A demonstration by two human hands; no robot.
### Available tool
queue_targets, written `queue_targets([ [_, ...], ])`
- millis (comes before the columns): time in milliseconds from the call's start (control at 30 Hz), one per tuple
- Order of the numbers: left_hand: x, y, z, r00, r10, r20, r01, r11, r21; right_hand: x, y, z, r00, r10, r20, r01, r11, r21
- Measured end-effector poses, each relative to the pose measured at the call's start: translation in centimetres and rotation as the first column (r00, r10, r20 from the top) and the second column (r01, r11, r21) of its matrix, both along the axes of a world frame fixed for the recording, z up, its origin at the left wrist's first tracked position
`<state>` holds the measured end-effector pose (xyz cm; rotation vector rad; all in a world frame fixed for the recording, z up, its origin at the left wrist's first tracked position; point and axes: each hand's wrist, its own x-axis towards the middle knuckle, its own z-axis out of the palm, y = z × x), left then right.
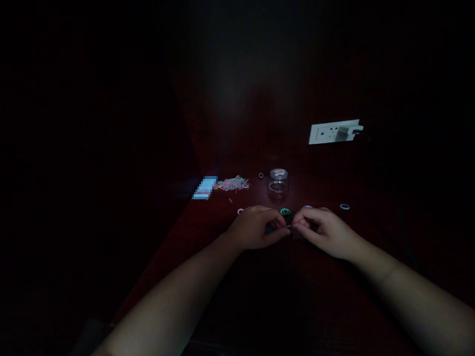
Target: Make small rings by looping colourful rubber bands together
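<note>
Above the dark red table, my left hand point(260, 227) and my right hand point(324, 230) face each other, fingertips pinched close together. Between them stretches a thin pale elastic hair band point(288, 226), gripped at one end by each hand; its full shape is hidden by the fingers. Just beyond the fingertips lies a green hair band point(285, 211). A pink band point(240, 211) shows past the left knuckles, and a pale purple one point(308, 207) is partly covered by my right hand. Some purplish strands point(297, 237) hang or lie under the right fingers, too dim to tell.
A clear round jar point(278, 182) with a lid stands behind my hands. To its left are a small ring point(261, 175), a heap of coloured bands point(233, 184) and a lit phone point(205, 188). One blue band point(345, 206) lies right. A wall socket point(334, 132) holds a plug.
</note>
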<state>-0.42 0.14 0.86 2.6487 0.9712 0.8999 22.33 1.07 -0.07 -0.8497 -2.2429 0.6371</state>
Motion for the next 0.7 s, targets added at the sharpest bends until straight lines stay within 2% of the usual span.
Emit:
queue_targets([
  [200, 0.06, 0.29, -0.27, 0.999, 0.009, -0.038, -0.008, 1.0, 0.027, -0.1, 0.0, 0.06, 1.0, 0.006, 0.009, -0.005, 1.0, -0.023],
  [700, -0.03, 0.46, -0.46, 0.999, -0.023, -0.025, 0.023, 1.0, 0.019, -0.31, -0.08, 0.11, 1.0, 0.004, 0.006, -0.004, 1.0, -0.01],
])
